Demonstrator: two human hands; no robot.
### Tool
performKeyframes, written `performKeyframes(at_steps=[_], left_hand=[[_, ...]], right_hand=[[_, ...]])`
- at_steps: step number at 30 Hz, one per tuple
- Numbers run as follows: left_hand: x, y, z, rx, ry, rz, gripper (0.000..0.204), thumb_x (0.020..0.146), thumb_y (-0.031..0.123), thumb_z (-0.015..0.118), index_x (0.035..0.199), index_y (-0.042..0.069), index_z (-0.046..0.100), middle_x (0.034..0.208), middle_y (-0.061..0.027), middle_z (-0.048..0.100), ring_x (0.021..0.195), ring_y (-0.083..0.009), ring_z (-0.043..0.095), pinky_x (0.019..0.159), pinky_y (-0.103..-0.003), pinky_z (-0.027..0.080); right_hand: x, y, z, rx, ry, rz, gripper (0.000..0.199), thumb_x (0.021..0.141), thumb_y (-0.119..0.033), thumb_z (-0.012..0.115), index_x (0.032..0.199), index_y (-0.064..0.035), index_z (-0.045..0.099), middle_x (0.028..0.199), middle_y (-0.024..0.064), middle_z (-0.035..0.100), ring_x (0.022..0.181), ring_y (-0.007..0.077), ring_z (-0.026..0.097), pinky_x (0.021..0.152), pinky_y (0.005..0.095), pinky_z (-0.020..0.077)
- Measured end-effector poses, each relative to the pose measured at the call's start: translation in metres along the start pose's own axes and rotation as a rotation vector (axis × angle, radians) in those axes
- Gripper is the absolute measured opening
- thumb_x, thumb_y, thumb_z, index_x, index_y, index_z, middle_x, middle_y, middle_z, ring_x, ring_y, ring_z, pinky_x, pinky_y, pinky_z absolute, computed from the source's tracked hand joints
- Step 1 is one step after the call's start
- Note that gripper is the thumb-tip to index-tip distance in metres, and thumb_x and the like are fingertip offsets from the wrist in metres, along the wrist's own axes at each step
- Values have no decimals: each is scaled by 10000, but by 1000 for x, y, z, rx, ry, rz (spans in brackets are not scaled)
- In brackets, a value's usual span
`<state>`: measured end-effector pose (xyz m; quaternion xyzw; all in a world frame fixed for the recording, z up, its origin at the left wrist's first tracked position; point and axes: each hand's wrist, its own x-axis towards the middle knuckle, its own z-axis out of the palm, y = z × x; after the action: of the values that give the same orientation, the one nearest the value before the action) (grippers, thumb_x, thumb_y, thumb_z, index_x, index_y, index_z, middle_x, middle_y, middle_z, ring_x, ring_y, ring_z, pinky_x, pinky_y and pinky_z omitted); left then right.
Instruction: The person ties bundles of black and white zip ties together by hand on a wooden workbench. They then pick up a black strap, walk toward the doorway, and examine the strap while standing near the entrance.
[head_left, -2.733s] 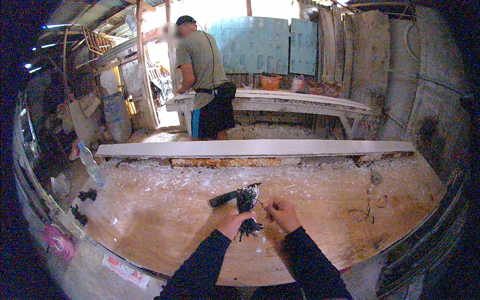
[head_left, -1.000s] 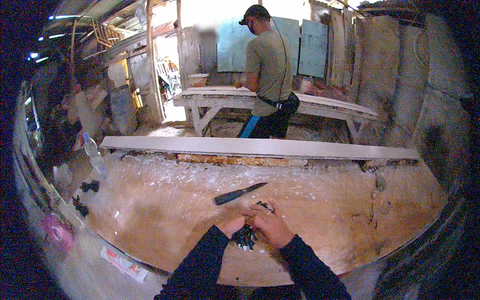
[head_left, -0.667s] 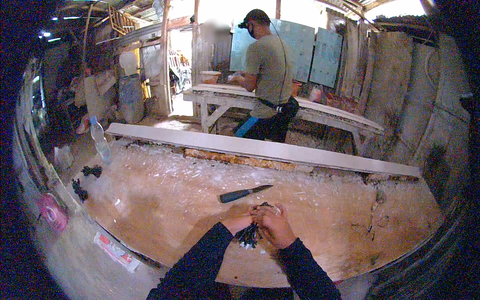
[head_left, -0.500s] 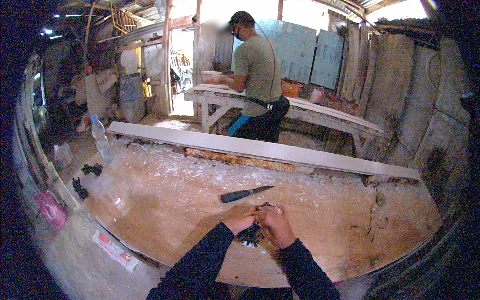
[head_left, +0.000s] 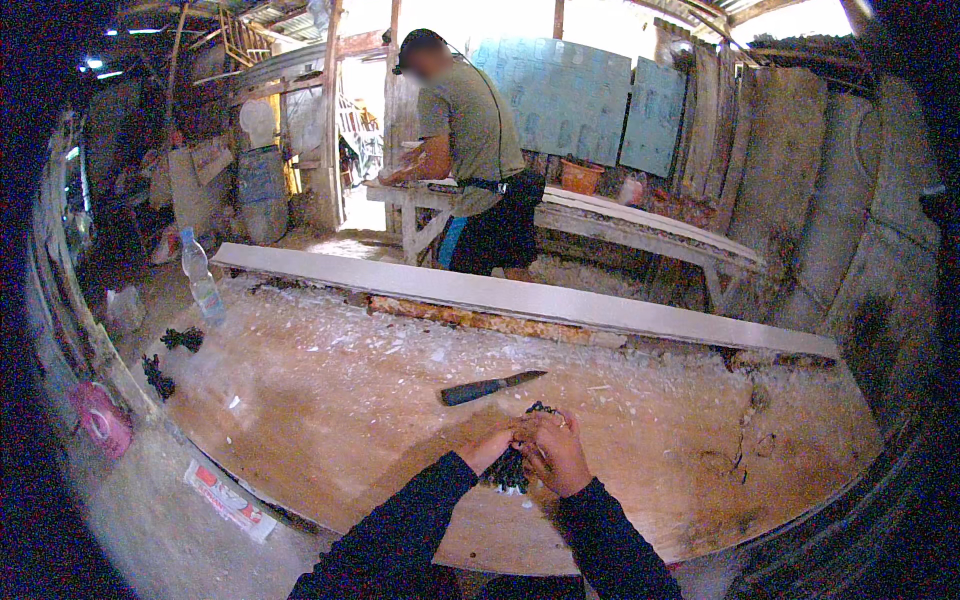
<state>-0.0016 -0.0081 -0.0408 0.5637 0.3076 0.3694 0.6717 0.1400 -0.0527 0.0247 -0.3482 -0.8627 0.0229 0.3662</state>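
Over the near middle of the wooden worktable, both my hands are closed around a bundle of thin black strands [head_left: 504,470]. My left hand [head_left: 488,446] grips it from the left, its fingers partly hidden. My right hand [head_left: 558,455] curls over it from the right, and the two hands meet at its middle. Dark looped ends stick out above the fingers, and loose strands hang below. A little white shows under the strands; I cannot make out what it is. Just beyond my hands lies a knife [head_left: 490,388] with a dark handle, its blade pointing right.
Two more black bundles [head_left: 182,339] lie by the table's left edge, near a clear plastic bottle [head_left: 203,280]. A long pale board [head_left: 500,293] runs along the far edge. White flakes dot the tabletop [head_left: 330,420]. Behind, a person [head_left: 480,130] leans over another bench [head_left: 640,232].
The person behind has shifted left and bent forward over the bench. My hands have moved slightly on the bundle, and more of its looped upper end shows. The knife has stayed put.
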Motion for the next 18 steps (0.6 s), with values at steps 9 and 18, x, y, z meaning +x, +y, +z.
performKeyframes(at_steps=[9,18], left_hand=[[5,-5,0,-327,68,-24,282,897,242,359,958,74,577,891,-16,589,787,-98,546,708,-227,443],[-21,56,16,350,186,155,406,827,68,462,1233,80,451,942,-38,571,817,-120,531,721,-224,437]], right_hand=[[1,2,-5,-8,60,24,206,711,-116,631,904,-167,576,922,3,598,965,203,543,963,459,229],[3,6,-8,-92,88,-15,191,687,-132,652,865,-165,592,812,12,586,853,197,569,956,456,246]])
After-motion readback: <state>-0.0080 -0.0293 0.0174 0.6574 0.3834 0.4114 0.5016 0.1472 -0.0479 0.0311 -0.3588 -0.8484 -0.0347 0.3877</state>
